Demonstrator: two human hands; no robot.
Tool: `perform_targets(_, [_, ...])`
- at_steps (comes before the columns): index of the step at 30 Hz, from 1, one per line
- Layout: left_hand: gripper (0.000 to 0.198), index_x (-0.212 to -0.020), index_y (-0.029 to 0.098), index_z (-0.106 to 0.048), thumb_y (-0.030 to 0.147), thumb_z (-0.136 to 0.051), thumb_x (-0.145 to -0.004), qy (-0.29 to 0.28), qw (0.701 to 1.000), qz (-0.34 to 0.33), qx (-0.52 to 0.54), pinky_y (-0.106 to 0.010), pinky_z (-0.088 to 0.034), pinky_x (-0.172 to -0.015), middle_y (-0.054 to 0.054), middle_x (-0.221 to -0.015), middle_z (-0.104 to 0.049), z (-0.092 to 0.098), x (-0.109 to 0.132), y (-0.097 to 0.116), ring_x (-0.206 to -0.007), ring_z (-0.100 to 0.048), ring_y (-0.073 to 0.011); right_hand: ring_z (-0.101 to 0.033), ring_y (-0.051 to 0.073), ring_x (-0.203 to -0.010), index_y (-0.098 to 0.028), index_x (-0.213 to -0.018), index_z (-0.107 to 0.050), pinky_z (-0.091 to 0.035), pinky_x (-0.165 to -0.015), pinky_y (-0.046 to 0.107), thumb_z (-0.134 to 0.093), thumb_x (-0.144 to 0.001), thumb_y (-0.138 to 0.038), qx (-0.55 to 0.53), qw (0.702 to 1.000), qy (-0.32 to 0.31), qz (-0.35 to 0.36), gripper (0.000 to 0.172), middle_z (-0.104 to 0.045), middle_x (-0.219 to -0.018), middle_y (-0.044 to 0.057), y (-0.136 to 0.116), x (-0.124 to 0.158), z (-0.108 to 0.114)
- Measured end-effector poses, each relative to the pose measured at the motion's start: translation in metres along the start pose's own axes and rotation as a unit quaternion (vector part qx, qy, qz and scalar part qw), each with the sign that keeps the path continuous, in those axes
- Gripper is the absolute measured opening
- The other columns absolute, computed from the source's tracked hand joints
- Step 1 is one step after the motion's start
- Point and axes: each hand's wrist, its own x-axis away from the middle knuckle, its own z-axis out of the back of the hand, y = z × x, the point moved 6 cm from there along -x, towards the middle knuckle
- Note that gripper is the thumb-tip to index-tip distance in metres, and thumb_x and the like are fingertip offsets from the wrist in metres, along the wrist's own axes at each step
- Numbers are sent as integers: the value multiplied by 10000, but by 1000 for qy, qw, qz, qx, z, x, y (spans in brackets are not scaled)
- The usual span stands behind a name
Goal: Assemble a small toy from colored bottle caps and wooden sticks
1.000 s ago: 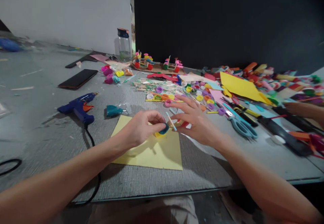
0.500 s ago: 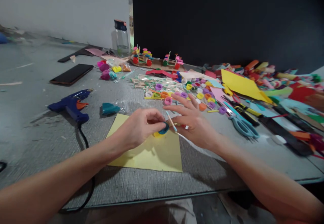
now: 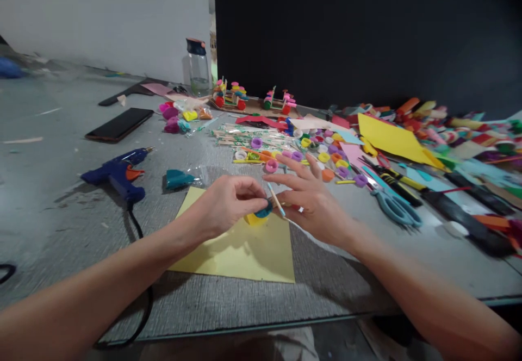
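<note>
My left hand (image 3: 226, 204) is closed in a pinch on a blue bottle cap (image 3: 265, 210) that sits on a yellow cap (image 3: 255, 219), above a pale yellow sheet of paper (image 3: 244, 252). My right hand (image 3: 312, 198) is just to the right of it, fingers spread, with a thin stick (image 3: 276, 200) pinched between thumb and a finger, its tip at the blue cap.
A blue glue gun (image 3: 118, 173) with its black cord lies left, a teal bag (image 3: 178, 178) beside it. A phone (image 3: 119, 124), a water bottle (image 3: 198, 67), loose coloured caps (image 3: 322, 154), scissors (image 3: 393, 206), a yellow sheet (image 3: 389, 138) and small cap-wheeled models (image 3: 232, 95) lie around.
Both hands have stayed almost in place over the yellow paper; the right fingers shifted slightly. The view has moved a little.
</note>
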Motion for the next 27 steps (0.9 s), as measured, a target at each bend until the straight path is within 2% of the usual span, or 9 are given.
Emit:
perform_targets(7, [107, -809, 152, -688, 257, -671, -797, -1, 1000, 11, 17, -275, -467, -701, -17, -787, -702, -2, -1, -1, -744, -636, -146, -337, 267, -1463, -274, -820, -694, -18, -1217, 608, -611, -871, -135, 3, 1000, 9, 7, 170, -670, -1295, -48, -2, -2, 0])
perform_targets(16, [96, -847, 158, -703, 236, -670, -802, -4, 999, 5, 34, -280, -503, -748, -28, -851, -738, -3, 0, 2, -797, -673, -157, -338, 289, -1461, -271, -816, -683, 23, -1210, 625, -657, -849, -172, 0, 1000, 1, -7, 108, -659, -1313, -31, -1, -1, 0])
perform_targets(20, [87, -823, 160, -708, 234, -669, -799, -4, 1000, 3, 23, -281, -499, -734, -27, -836, -736, -3, 0, 2, -776, -666, -157, -326, 284, -1467, -280, -860, -689, 42, -1211, 623, -658, -860, -179, -4, 1000, -2, -13, 105, -646, -1331, -39, -1, 0, -1])
perform_targets(27, [86, -811, 162, -704, 240, -666, -809, -1, 1000, -7, 3, -262, -470, -697, -7, -786, -714, -4, 0, 4, -739, -642, -140, -320, 286, -1470, -262, -807, -682, 19, -1214, 625, -627, -871, -141, -14, 1000, -8, -22, 148, -667, -1299, -48, -5, -2, 0])
